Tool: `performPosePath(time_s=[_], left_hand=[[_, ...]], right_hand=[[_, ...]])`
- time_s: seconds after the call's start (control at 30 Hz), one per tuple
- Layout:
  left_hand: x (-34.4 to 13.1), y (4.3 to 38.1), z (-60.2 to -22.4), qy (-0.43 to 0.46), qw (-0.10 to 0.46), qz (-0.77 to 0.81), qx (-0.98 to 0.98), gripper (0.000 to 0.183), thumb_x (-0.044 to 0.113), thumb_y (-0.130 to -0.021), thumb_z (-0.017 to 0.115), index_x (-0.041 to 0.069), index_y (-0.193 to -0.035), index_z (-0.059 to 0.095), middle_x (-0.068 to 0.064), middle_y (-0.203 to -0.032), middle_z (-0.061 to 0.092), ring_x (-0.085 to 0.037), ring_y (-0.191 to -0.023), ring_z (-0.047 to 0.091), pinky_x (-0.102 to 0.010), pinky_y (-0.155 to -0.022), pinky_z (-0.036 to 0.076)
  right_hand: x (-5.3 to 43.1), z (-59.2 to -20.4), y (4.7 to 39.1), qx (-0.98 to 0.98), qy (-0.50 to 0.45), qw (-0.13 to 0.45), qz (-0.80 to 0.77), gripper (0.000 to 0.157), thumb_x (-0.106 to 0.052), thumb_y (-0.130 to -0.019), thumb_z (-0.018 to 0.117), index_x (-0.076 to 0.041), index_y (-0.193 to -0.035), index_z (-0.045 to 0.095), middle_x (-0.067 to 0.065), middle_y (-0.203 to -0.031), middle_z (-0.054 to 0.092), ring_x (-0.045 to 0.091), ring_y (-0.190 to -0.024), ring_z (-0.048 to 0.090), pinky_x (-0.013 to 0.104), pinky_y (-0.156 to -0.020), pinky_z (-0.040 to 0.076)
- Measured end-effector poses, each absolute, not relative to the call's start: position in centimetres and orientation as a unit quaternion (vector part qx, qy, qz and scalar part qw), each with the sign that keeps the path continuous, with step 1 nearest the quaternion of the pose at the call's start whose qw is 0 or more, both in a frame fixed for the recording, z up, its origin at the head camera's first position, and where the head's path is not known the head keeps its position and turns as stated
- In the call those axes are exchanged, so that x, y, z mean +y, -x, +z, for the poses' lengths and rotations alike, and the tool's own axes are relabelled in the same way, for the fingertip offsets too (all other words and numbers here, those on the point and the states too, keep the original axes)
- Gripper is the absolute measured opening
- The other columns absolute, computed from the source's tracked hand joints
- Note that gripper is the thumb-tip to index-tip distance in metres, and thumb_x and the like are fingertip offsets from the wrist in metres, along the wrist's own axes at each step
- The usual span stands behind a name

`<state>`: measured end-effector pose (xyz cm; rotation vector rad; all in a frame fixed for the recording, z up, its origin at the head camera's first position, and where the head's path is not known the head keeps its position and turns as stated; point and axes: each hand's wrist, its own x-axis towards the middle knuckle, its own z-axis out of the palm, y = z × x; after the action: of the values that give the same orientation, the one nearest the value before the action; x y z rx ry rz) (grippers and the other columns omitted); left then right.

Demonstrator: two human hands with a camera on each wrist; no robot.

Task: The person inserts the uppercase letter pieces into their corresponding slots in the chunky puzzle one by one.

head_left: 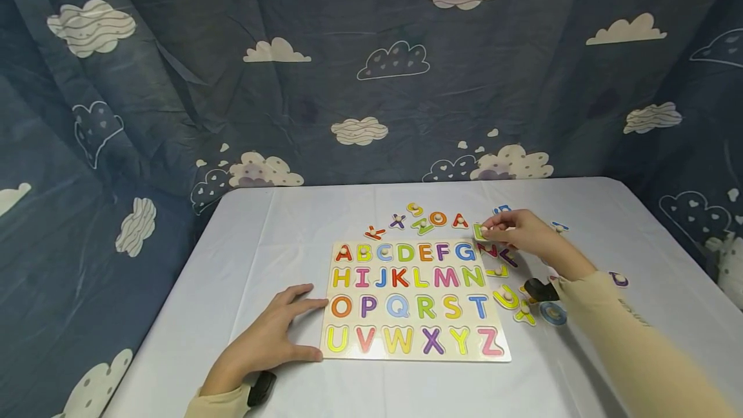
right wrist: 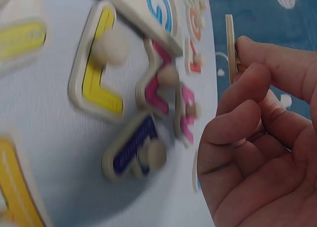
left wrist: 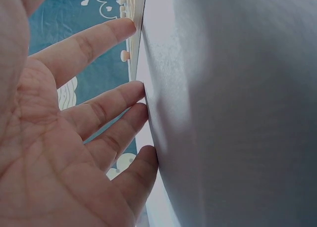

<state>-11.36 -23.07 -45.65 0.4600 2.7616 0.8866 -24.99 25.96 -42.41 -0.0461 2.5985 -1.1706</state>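
A wooden alphabet board [head_left: 377, 305] lies on the white table, with knobbed letters A [head_left: 344, 252], B and C in its top row. My left hand [head_left: 273, 328] rests at the board's left side, thumb by the near corner and fingers spread along the edge. In the left wrist view its fingertips [left wrist: 133, 86] meet the tabletop. Above the board's far right corner, my right hand [head_left: 516, 231] pinches a green letter piece [head_left: 478, 231]. The right wrist view shows this wooden piece [right wrist: 230, 44] edge-on, so I cannot tell which letter it is.
Loose knobbed letters lie behind the board, among them an orange K [head_left: 375, 233] and an orange O [head_left: 438, 218]. Right of it are a yellow U [head_left: 506, 297], a yellow Y [head_left: 525, 315] and a blue Q [head_left: 553, 313]. A dark cloud-patterned cloth [head_left: 371, 108] hangs behind.
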Motion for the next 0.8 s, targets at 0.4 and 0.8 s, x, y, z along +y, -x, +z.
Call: performPosePath(time_s=[0.4,0.8], left_hand=[[-23.1,11.3,-45.6,-0.158,0.103,0.3,0.935,0.084,0.039,-0.068,0.102,0.023,-0.144,0.069,-0.013,-0.167,0.045,-0.041,-0.155,0.04,-0.065,-0.121,0.04],[-23.2,11.3,-45.6,-0.167,0.098,0.298,0.935,0.084,0.039,-0.069,0.101,0.023,-0.145,0.069,-0.014,-0.166,0.045,-0.041,-0.154,0.041,-0.066,-0.12,0.041]], right_hand=[[22.3,-42.6,25.4,0.886,0.036,0.15,-0.436,0.039,-0.031,-0.102,0.074,-0.001,-0.126,0.066,0.006,-0.095,0.056,0.021,-0.079,0.056,0.029,-0.064,0.048],[18.6,-43.2,25.9,0.874,0.038,0.148,-0.462,0.037,-0.03,-0.1,0.076,-0.001,-0.123,0.069,0.004,-0.095,0.059,0.021,-0.082,0.056,0.029,-0.07,0.051]])
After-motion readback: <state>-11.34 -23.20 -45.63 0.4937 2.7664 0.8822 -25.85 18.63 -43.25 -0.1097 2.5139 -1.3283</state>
